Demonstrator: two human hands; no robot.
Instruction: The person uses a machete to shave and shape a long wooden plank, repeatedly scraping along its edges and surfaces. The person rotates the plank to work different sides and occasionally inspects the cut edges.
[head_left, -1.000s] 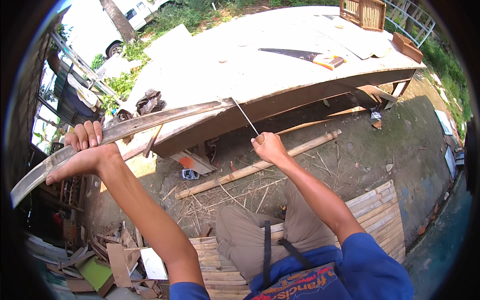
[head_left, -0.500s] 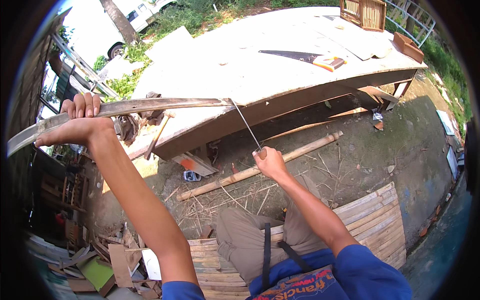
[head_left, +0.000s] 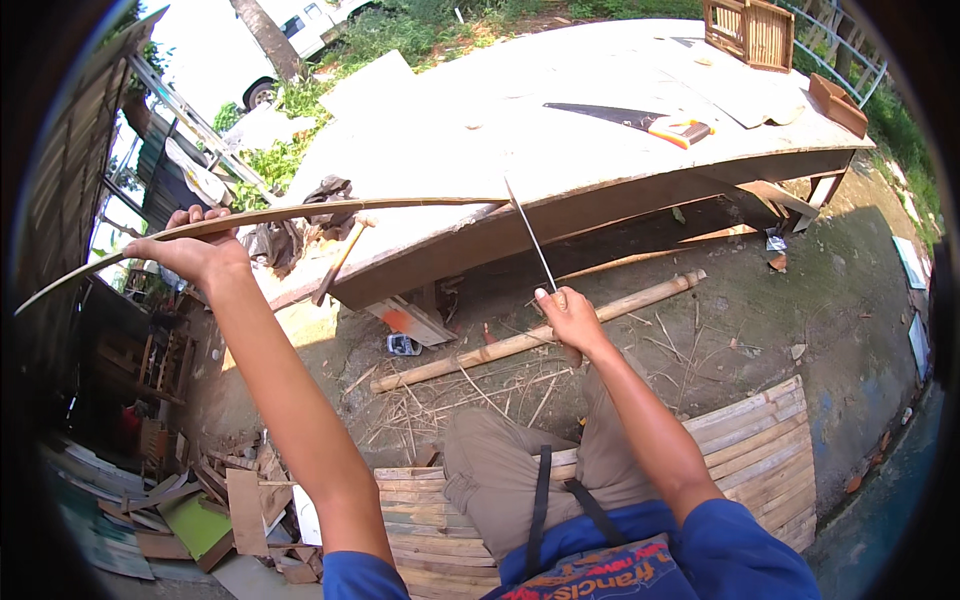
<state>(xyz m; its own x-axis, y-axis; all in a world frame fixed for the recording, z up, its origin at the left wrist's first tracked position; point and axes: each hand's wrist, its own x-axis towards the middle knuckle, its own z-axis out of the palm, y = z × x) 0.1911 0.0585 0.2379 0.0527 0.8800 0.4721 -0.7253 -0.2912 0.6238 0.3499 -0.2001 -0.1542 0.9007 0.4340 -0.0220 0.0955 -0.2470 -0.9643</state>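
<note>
A long, thin bamboo strip (head_left: 340, 207) runs from the left rim to the table's near edge, bowed and seen nearly edge-on. My left hand (head_left: 195, 245) grips it near its left part, palm beneath and fingers curled over. In my right hand (head_left: 572, 320) is the handle of a long-bladed knife (head_left: 530, 235), its blade pointing up and away. The blade crosses the strip's far end close to the table edge; whether it bites into the strip I cannot tell.
On the pale table (head_left: 430, 160) lie a handsaw (head_left: 640, 122), a hammer (head_left: 342, 262) and a dark crumpled bag (head_left: 325, 200). Slatted wooden box (head_left: 750, 35) stands far right. A bamboo pole (head_left: 540, 335) lies on the ground among shavings. I sit on a bamboo-slat bench (head_left: 750, 450).
The strip has rolled in my left hand, from its broad face to its narrow edge. My right hand and the knife have moved slightly right and down; the whole view has shifted a little.
</note>
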